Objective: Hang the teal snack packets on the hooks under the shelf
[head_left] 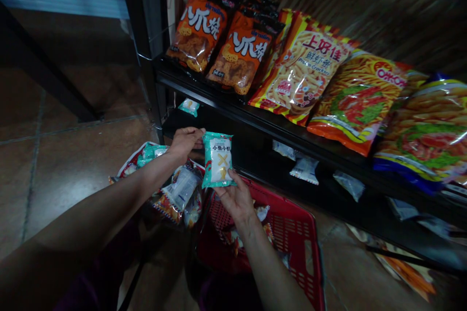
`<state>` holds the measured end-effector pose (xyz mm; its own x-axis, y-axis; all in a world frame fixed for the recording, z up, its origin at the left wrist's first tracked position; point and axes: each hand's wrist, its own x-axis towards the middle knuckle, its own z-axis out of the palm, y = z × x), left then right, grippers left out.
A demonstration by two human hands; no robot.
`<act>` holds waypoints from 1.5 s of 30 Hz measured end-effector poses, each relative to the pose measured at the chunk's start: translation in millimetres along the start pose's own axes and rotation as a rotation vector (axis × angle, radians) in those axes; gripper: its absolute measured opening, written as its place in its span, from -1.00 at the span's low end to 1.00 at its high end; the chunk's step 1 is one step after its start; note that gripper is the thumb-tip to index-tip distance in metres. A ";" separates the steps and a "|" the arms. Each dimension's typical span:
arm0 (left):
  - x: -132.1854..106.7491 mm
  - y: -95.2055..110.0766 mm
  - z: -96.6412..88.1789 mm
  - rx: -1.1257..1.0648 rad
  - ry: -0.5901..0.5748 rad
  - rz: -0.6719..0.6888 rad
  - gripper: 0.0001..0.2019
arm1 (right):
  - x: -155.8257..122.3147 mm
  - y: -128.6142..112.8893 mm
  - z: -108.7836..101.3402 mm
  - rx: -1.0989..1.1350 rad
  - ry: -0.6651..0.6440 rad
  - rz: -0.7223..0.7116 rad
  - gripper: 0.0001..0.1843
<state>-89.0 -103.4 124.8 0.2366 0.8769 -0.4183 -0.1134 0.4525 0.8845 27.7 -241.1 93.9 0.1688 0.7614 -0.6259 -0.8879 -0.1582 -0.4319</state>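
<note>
A small teal and white snack bag (220,158) is held up between my two hands, its printed front facing me. My left hand (187,142) pinches its upper left corner. My right hand (238,199) grips the lower right edge, thumb on the front and fingers behind. Below my right hand stands a red plastic basket (310,245) with a few snack bags in it. Under my left forearm is a second container (130,156), filled with several small packets, some teal and some clear and white (182,189).
A black shelf (219,99) carries orange snack bags (199,29), prawn cracker bags (302,68) and noodle-printed bags (359,99). On the lower shelf lie a teal packet (189,106) and several white packets (305,169). A black post (144,19) stands at the shelf's left end, above a tiled floor (73,175).
</note>
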 end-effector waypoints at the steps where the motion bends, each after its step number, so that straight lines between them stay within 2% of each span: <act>1: -0.3 0.2 -0.2 -0.012 -0.001 0.002 -0.80 | -0.3 0.0 0.0 -0.007 -0.012 -0.006 -0.73; 7: -2.0 1.7 -0.1 -0.083 -0.013 0.024 -0.78 | -2.3 -0.4 -2.1 -0.063 -0.043 -0.045 -0.68; 13: -1.4 1.4 -1.1 -0.085 -0.067 -0.030 -0.78 | -1.9 -0.9 -0.7 -0.059 -0.018 -0.066 -0.66; 19: -14.7 -3.6 2.7 -0.005 -0.202 -0.183 -0.75 | -1.7 2.3 2.9 -0.104 0.009 -0.127 -0.67; 25: -24.3 -21.6 10.5 -0.024 -0.291 -0.239 -0.69 | 2.5 0.1 0.7 -0.114 -0.023 -0.260 -0.66; 27: -25.2 -27.0 11.9 0.003 -0.293 -0.266 -0.70 | 2.9 0.0 0.2 -0.139 0.025 -0.300 -0.64; 30: -27.3 -30.5 13.6 -0.015 -0.263 -0.289 -0.81 | 0.6 1.7 1.2 -0.198 0.070 -0.355 -0.56; 33: -29.5 -31.1 14.8 -0.092 -0.247 -0.300 -0.88 | -2.7 4.2 2.6 -0.254 0.058 -0.401 -0.48; 37: -29.7 -33.0 14.3 -0.168 -0.252 -0.325 -0.85 | -3.1 6.2 1.0 -0.329 0.004 -0.477 -0.31; 41: -28.3 -35.7 13.6 -0.185 -0.283 -0.323 -0.81 | -1.8 6.0 -0.2 -0.350 0.006 -0.510 -0.34; 45: -28.1 -35.9 15.5 -0.220 -0.266 -0.298 -0.82 | -3.2 5.9 2.9 -0.307 0.014 -0.502 -0.36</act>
<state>-76.6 -146.7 108.0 0.5265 0.6440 -0.5550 -0.1977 0.7277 0.6568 20.6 -242.6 95.3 0.5438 0.7823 -0.3038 -0.5341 0.0434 -0.8443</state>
